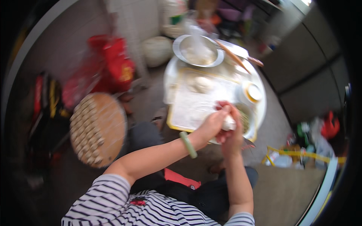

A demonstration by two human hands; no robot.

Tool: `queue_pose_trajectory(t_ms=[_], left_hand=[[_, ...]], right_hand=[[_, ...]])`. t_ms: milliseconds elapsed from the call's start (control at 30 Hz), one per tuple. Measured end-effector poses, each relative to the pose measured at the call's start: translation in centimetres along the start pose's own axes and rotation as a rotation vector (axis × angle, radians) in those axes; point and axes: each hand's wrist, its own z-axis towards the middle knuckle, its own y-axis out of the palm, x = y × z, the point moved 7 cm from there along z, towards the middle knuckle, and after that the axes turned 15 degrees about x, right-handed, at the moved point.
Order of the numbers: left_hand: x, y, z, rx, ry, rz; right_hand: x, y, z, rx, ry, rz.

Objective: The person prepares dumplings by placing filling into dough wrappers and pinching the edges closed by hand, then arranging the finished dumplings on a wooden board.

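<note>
My left hand [213,123], with a pale green bangle on the wrist, meets my right hand [235,135] above the near right part of a floured, yellow-edged board [188,111]. Between them they grip a white piece of dough [229,123], which looks like a dumpling; the fingers partly cover it and motion blurs it. A bowl of greenish filling [245,120] sits just beyond my right hand, partly hidden by it. Farther back on the board lies pale dough [201,84].
At left, a round wooden board [111,132] carries rows of small dumplings [86,130]. A metal bowl [176,49], a rolling pin [233,56], a knife handle [255,61] and a white container [252,93] stand around the round table [262,104]. Red bags [113,62] are far left.
</note>
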Motion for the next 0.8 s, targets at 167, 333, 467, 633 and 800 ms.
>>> queue_pose_trajectory(t_ms=[167, 333, 467, 633, 800], left_hand=[[5.9, -6.3, -5.5, 0.11, 0.289, 0.086], [1.4, -24.3, -16.1, 0.727, 0.34, 0.274], [-5.7, -34.0, -22.9, 1.098, 0.433, 0.546], [-3.1, -33.2, -23.8, 1.233, 0.674, 0.967], [-3.5, -33.7, -23.3, 1.246, 0.662, 0.954]], right_hand=[[-1.8, -2.4, 1.4, -0.11, -0.086, -0.111], [1.2, -3.7, -0.5, -0.084, 0.073, -0.273], [3.6, -4.1, -2.0, -0.1, 0.166, -0.396], [3.1, -3.5, -2.7, -0.091, 0.184, -0.397], [2.4, -2.1, -3.4, -0.11, 0.155, -0.495]])
